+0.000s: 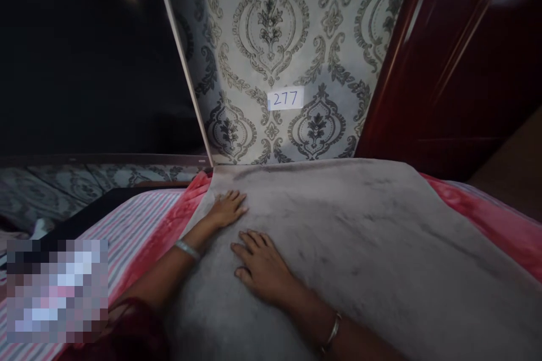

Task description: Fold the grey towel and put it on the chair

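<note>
On the grey blanket we see both hands lying flat, palms down, fingers spread and holding nothing. The left hand rests near the blanket's far left corner, just inside its edge, with a bracelet on the wrist. The right hand lies on the blanket a little nearer to us than the left, the two close together but not touching; a bangle circles its wrist. The grey blanket is spread over a pink blanket, which shows along both of the grey one's sides. To the left of the grey blanket, past the pink strip, lies a striped sheet. Beyond the grey blanket's far edge stands a wall with patterned wallpaper, bearing a white label that reads 277. To the right of the far edge stands dark red wooden furniture.
</note>
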{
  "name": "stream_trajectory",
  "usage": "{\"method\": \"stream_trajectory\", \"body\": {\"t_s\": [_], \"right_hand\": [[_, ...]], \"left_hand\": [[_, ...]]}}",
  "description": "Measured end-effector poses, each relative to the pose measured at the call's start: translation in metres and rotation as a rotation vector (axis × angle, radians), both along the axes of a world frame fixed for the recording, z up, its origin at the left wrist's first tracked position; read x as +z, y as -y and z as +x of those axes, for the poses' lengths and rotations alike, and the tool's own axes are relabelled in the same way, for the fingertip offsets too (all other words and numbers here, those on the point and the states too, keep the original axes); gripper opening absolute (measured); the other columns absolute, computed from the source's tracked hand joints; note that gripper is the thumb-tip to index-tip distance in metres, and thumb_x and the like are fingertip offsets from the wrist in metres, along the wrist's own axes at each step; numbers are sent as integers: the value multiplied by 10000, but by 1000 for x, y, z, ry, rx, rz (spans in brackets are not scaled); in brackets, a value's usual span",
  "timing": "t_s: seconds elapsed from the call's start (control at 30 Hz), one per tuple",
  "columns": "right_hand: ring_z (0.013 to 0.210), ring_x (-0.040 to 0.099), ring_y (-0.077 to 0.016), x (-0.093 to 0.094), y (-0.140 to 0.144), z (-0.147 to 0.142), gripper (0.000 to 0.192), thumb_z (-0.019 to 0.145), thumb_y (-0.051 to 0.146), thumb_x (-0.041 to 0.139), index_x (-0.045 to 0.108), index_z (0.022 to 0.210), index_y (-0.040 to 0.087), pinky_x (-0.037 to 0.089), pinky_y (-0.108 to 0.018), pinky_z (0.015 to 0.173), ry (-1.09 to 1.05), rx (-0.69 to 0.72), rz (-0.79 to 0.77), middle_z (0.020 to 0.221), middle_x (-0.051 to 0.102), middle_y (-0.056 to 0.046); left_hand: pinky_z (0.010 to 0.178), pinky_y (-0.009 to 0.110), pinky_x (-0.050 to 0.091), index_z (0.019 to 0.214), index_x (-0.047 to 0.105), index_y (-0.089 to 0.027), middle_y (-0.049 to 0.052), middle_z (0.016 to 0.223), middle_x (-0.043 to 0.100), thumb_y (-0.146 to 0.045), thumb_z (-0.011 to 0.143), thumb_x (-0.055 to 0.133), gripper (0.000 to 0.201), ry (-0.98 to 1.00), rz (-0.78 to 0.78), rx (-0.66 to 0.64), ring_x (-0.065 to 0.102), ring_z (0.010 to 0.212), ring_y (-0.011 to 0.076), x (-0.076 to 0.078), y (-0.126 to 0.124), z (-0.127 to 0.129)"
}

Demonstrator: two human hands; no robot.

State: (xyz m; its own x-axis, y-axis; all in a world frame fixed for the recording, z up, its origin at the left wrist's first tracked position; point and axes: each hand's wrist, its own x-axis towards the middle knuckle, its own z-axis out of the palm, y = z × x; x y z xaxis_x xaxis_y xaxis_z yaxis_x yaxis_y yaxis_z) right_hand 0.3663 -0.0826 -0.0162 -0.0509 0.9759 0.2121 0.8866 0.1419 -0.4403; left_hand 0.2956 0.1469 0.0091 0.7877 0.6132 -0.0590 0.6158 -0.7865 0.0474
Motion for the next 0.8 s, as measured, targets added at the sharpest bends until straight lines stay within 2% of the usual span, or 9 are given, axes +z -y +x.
{"method": "stream_trajectory", "body": {"t_s": [0.1,0.17,0.3,0.4,0.47,0.57,0.63,0.7,0.8], "right_hand": [[1490,278,-276,-3,-1,0,536,1005,433,535,473,1505,252,180,-497,1231,30,-6,6,1605,367,-104],[1492,273,-272,-5,-2,1,531,1014,428,518,466,1513,254,175,-495,1233,58,-1,2,1613,354,-98],[1500,260,-263,-6,-2,0,533,1032,422,480,442,1533,247,179,-479,1234,126,-9,-23,1626,330,-87],[1516,231,-266,-3,3,-1,549,1040,411,460,403,1558,239,180,-487,1233,170,-21,-68,1640,297,-86],[1523,215,-278,-3,14,3,566,1037,405,466,379,1571,241,176,-507,1233,192,-25,-101,1648,272,-87],[1533,187,-291,-9,48,22,590,1029,400,480,342,1586,265,161,-543,1232,224,-52,-151,1656,241,-80],[1538,167,-293,-19,80,47,592,1028,400,472,322,1591,296,156,-564,1228,245,-97,-174,1659,224,-64],[1539,164,-295,-31,117,80,581,1033,414,438,311,1592,323,172,-583,1219,264,-182,-165,1662,210,-55],[1532,190,-296,-45,179,135,564,1036,445,391,333,1585,328,237,-585,1198,307,-389,-176,1658,223,-57]], "left_hand": [[1212,639,116,1573,343,-280,107,1670,248,-528,1002,351,622,26,34,27,169,1554,323,-12,21,-36],[1211,641,124,1588,308,-269,104,1678,216,-520,1013,311,627,34,43,80,158,1556,322,-18,29,-48],[1224,616,93,1602,269,-246,106,1686,170,-517,1016,309,647,1,11,114,123,1563,313,-17,32,-45],[1225,598,125,1587,311,-258,101,1674,218,-522,1005,352,641,-8,-37,103,176,1554,308,-10,34,-46],[1221,596,148,1577,339,-253,107,1664,249,-520,1000,360,636,0,-43,106,201,1547,314,-6,38,-57],[1214,604,171,1575,344,-234,113,1666,246,-497,1005,328,628,31,-20,137,186,1549,323,-5,50,-88],[1206,615,191,1572,352,-215,124,1664,255,-481,1002,312,630,48,-6,167,196,1546,332,-6,56,-113],[1207,599,214,1557,377,-157,164,1651,280,-471,992,308,650,57,-1,193,229,1536,341,-8,61,-138],[1206,483,292,1511,441,-77,205,1600,373,-459,969,302,678,101,42,224,347,1490,321,-15,66,-168]]}}
